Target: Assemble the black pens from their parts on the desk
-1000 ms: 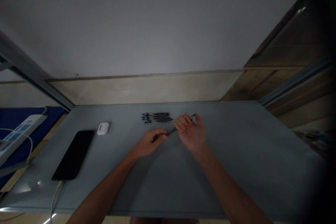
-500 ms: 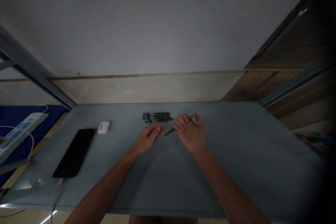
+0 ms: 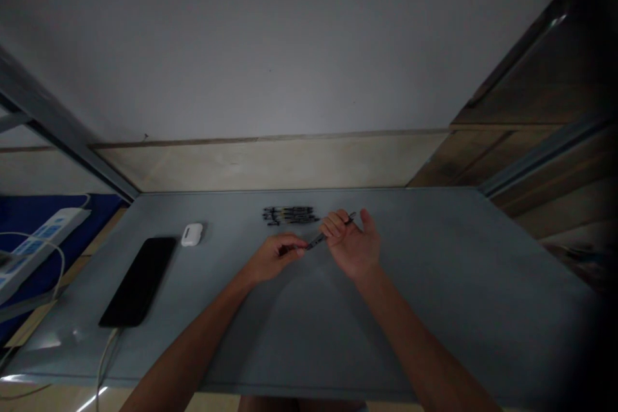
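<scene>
A dark pen (image 3: 316,242) slants between my two hands over the grey table. My right hand (image 3: 353,243), palm turned up, has its fingers curled round the pen's upper part, with the thumb held away. At the lower left end of the pen, my left hand (image 3: 279,255) pinches the tip between thumb and fingertips. Just behind the hands lies a row of several similar dark pens (image 3: 288,215), side by side on the table.
On the left of the table (image 3: 434,309) lie a black phone (image 3: 139,282) with a cable (image 3: 103,360) plugged in and a white earbud case (image 3: 192,234). A white power strip (image 3: 41,244) sits beyond the left edge. A wall (image 3: 270,164) closes off the back.
My left hand has moved slightly right and its fingertips have closed on the lower end of the pen. My right hand keeps its hold, almost in the same place.
</scene>
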`<state>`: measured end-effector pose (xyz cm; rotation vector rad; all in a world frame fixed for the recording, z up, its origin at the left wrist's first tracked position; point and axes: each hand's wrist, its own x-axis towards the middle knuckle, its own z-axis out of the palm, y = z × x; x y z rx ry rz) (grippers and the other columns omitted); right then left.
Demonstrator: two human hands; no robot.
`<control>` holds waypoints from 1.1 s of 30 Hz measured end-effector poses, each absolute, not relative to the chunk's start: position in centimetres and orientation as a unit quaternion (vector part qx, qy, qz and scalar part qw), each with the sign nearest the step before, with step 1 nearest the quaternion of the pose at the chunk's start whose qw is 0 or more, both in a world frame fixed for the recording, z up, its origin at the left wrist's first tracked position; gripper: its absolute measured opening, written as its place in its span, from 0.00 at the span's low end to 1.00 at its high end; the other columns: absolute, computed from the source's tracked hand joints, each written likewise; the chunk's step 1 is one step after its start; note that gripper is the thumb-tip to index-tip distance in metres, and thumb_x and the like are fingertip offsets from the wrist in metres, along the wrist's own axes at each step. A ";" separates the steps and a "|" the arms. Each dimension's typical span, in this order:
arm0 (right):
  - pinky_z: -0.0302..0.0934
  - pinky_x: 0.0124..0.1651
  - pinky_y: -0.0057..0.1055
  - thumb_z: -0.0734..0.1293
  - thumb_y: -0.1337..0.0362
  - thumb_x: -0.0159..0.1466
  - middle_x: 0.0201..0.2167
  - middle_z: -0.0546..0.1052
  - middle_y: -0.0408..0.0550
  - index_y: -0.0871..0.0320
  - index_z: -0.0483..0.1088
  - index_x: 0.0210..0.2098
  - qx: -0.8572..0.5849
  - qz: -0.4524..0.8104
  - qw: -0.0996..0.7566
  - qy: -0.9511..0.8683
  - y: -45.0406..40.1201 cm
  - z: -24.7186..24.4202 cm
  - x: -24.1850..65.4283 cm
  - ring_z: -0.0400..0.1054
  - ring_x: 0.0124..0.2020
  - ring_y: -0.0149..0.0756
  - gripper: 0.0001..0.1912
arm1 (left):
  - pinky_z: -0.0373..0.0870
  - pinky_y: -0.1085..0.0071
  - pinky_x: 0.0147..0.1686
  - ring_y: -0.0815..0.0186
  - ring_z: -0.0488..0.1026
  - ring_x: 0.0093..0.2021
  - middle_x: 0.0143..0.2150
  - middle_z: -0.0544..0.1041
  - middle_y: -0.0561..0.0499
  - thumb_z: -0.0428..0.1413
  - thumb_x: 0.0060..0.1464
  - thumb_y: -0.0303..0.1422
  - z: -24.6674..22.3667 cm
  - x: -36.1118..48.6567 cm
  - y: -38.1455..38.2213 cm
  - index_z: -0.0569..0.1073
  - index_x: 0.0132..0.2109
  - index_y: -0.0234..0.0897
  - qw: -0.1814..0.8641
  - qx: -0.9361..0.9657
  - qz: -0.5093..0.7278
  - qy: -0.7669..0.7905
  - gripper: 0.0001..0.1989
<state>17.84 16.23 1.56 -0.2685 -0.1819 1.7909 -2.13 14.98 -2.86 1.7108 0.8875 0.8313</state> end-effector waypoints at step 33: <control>0.54 0.24 0.29 0.62 0.59 0.62 0.18 0.51 0.36 0.53 0.40 0.24 -0.094 0.787 0.607 -0.061 16.3 1.1 17.8 0.50 0.19 0.30 0.22 | 0.65 0.73 0.34 0.66 0.71 0.33 0.35 0.78 0.48 0.54 0.60 0.42 -2.7 -1.4 14.2 0.77 0.49 0.33 0.484 0.698 0.325 0.416 0.18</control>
